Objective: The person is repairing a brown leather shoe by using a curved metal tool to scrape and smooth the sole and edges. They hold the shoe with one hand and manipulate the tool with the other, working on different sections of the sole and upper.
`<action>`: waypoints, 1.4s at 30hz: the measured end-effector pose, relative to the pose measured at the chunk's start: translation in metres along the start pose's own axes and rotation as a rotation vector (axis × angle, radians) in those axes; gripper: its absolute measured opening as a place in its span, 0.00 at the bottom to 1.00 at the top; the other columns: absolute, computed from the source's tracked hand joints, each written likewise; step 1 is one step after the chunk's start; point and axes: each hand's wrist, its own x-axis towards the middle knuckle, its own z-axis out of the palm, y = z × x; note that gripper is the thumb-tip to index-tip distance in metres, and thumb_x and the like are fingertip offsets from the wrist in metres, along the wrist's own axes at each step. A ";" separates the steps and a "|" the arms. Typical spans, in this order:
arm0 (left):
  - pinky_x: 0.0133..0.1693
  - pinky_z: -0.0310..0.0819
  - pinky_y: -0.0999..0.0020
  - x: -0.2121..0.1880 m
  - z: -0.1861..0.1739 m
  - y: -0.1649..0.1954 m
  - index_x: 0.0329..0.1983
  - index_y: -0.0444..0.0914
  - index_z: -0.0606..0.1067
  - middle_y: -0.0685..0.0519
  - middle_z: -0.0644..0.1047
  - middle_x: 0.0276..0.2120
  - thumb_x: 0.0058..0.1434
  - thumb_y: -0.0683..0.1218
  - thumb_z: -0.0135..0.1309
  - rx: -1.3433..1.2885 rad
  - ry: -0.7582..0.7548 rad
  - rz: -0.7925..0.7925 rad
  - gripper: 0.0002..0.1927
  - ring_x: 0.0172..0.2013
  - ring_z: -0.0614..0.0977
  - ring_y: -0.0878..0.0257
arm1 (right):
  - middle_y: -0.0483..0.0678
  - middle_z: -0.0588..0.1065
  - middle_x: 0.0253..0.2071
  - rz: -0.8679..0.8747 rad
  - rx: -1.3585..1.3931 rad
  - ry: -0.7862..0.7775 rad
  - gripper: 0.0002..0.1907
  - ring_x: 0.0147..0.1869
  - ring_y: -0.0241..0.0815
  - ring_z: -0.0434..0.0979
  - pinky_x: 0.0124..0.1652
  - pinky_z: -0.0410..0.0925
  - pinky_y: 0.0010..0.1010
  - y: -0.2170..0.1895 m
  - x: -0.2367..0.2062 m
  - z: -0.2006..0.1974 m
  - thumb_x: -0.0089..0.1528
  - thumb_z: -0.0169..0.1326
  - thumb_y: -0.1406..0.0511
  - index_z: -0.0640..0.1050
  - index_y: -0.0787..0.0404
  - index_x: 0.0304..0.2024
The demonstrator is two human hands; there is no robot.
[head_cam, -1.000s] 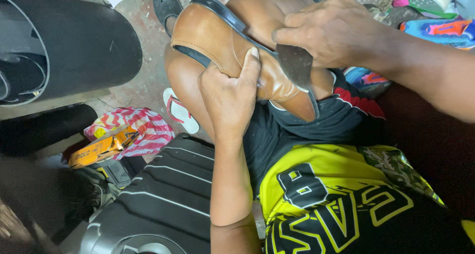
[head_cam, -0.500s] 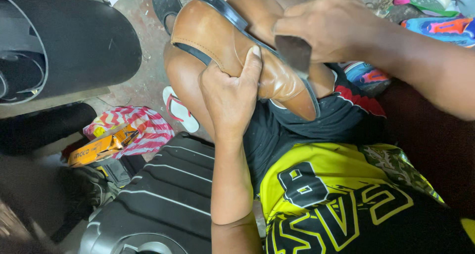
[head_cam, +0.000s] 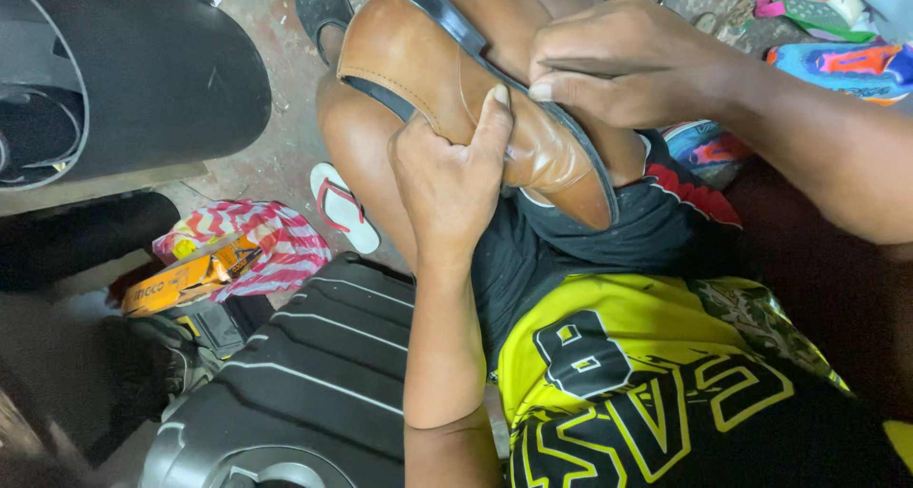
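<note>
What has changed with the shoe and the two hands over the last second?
Very little. The right hand has shifted slightly along the dark sole edge of the tan leather shoe, and whatever it grips is hidden now. The left hand still clasps the shoe's upper, which stays propped on the knee. The flip-flop and the striped cloth on the floor have not moved.

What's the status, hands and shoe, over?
Left hand grips tan shoe on the knees. Right hand pressed on its dark sole, fingers curled. Nothing between hands and shoe.
</note>
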 end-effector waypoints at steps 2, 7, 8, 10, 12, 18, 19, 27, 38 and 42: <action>0.40 0.80 0.63 0.001 -0.001 0.000 0.37 0.33 0.81 0.47 0.84 0.31 0.62 0.46 0.61 -0.012 0.012 0.004 0.10 0.34 0.88 0.56 | 0.55 0.75 0.34 -0.063 -0.082 0.000 0.09 0.39 0.57 0.77 0.39 0.66 0.43 0.004 0.003 0.002 0.69 0.53 0.63 0.76 0.64 0.40; 0.39 0.80 0.65 0.002 -0.003 -0.006 0.37 0.33 0.81 0.48 0.85 0.31 0.62 0.46 0.61 -0.063 -0.001 -0.024 0.09 0.33 0.88 0.59 | 0.54 0.74 0.35 -0.160 -0.039 0.015 0.08 0.42 0.60 0.76 0.41 0.66 0.45 0.014 0.011 0.011 0.69 0.51 0.64 0.73 0.63 0.40; 0.38 0.80 0.65 0.003 -0.003 -0.007 0.37 0.33 0.81 0.48 0.85 0.31 0.61 0.46 0.61 -0.070 0.003 -0.041 0.09 0.32 0.88 0.59 | 0.54 0.73 0.36 -0.180 -0.016 0.021 0.08 0.42 0.60 0.76 0.41 0.66 0.45 0.016 0.012 0.013 0.69 0.51 0.64 0.72 0.63 0.39; 0.39 0.80 0.65 0.005 -0.004 -0.011 0.37 0.33 0.81 0.48 0.85 0.31 0.62 0.46 0.61 -0.096 0.001 -0.039 0.10 0.33 0.88 0.60 | 0.55 0.72 0.36 -0.215 0.035 0.037 0.09 0.43 0.59 0.75 0.41 0.66 0.44 0.019 0.013 0.016 0.70 0.51 0.63 0.71 0.63 0.39; 0.40 0.80 0.66 0.006 -0.006 -0.013 0.38 0.33 0.81 0.48 0.85 0.32 0.62 0.46 0.61 -0.106 -0.006 -0.035 0.10 0.33 0.88 0.60 | 0.55 0.72 0.35 -0.172 0.060 0.055 0.09 0.42 0.60 0.75 0.41 0.65 0.44 0.021 0.012 0.022 0.70 0.52 0.63 0.72 0.63 0.39; 0.39 0.81 0.66 0.007 -0.006 -0.010 0.38 0.32 0.81 0.49 0.85 0.32 0.62 0.46 0.61 -0.109 -0.040 -0.043 0.10 0.34 0.88 0.61 | 0.55 0.72 0.36 -0.116 0.087 0.170 0.08 0.43 0.56 0.75 0.42 0.66 0.41 0.026 0.015 0.036 0.73 0.52 0.65 0.72 0.64 0.42; 0.39 0.80 0.66 0.003 -0.003 -0.009 0.38 0.32 0.81 0.49 0.85 0.32 0.62 0.46 0.61 -0.117 -0.050 -0.054 0.11 0.33 0.88 0.61 | 0.54 0.73 0.37 -0.125 0.088 0.206 0.07 0.43 0.54 0.76 0.43 0.66 0.40 0.025 0.017 0.037 0.75 0.52 0.66 0.72 0.64 0.44; 0.61 0.74 0.63 0.003 -0.016 -0.059 0.59 0.31 0.72 0.47 0.78 0.54 0.63 0.43 0.64 -0.437 -0.077 0.041 0.24 0.55 0.80 0.59 | 0.42 0.67 0.26 0.364 0.392 0.225 0.08 0.27 0.34 0.64 0.28 0.59 0.29 -0.009 0.009 0.014 0.73 0.49 0.66 0.73 0.60 0.38; 0.56 0.74 0.62 -0.055 -0.033 -0.164 0.65 0.29 0.67 0.45 0.76 0.51 0.61 0.37 0.68 -0.767 -0.097 0.029 0.32 0.50 0.78 0.58 | 0.43 0.74 0.29 0.310 0.681 0.184 0.05 0.28 0.29 0.69 0.30 0.64 0.22 -0.038 0.000 0.026 0.67 0.53 0.67 0.75 0.63 0.39; 0.61 0.71 0.62 -0.057 -0.032 -0.166 0.75 0.33 0.60 0.47 0.72 0.59 0.51 0.41 0.67 -1.054 0.058 0.057 0.48 0.58 0.76 0.57 | 0.44 0.71 0.25 0.289 0.499 0.093 0.04 0.24 0.29 0.67 0.24 0.59 0.22 -0.052 0.000 0.038 0.65 0.57 0.68 0.78 0.63 0.40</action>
